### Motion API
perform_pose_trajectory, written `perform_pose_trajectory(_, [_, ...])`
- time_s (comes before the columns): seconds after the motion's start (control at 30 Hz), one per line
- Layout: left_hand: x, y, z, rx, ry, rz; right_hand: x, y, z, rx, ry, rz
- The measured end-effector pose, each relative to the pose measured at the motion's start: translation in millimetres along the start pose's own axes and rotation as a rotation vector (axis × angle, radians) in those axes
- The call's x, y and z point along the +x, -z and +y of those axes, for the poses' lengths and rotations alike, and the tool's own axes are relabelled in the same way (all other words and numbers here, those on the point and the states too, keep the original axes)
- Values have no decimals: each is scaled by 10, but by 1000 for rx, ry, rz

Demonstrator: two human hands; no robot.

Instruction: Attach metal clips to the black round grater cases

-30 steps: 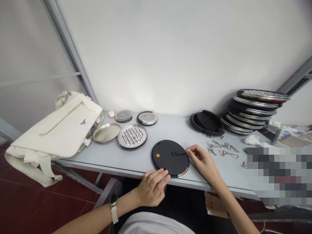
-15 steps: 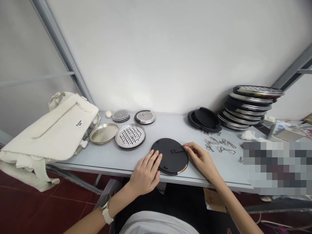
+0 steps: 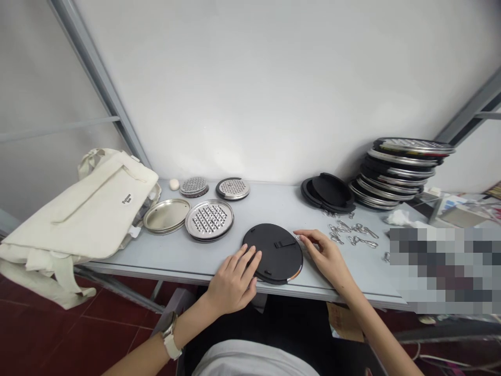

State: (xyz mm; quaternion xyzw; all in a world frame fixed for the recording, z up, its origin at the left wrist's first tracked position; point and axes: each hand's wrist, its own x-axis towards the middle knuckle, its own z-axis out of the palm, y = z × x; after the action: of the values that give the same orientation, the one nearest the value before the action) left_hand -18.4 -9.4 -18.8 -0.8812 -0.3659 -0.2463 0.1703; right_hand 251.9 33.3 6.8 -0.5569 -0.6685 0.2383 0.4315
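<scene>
A black round disc (image 3: 276, 261) lies flat at the table's front edge, with a slotted tab on top and a sliver of shiny metal and orange along its lower right rim. Across its near left side rests my left hand (image 3: 237, 277), fingers stretched out and flat. Just off the disc's right edge, my right hand (image 3: 323, 256) pinches a small shiny wire clip (image 3: 298, 237) between thumb and forefinger. Several similar wire clips (image 3: 354, 228) lie loose to the right of it.
Round metal grater plates (image 3: 210, 219) and plain metal discs (image 3: 167, 214) lie to the left. Black round holders (image 3: 331, 190) sit at the back, beside a leaning stack of graters (image 3: 403, 172). A cream bag (image 3: 86, 203) hangs over the table's left end.
The black disc has shifted slightly down toward the front edge. My right fingertips now stand a little apart from its rim, with the wire clip showing. My left hand has barely moved.
</scene>
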Motion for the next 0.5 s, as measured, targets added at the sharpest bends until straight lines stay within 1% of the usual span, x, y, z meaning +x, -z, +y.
perform_pose_trajectory(0.1, [3, 8, -2, 13, -8, -1, -3, -5, -20, 26, -22, -6])
perform_pose_trajectory(0.27, [5, 20, -5, 20, -11, -8, -10, -16, -61, 135, -31, -1])
perform_pose_trajectory(0.5, [-7, 16, -5, 18, -13, -4, -5, -13, -75, 88, 17, 21])
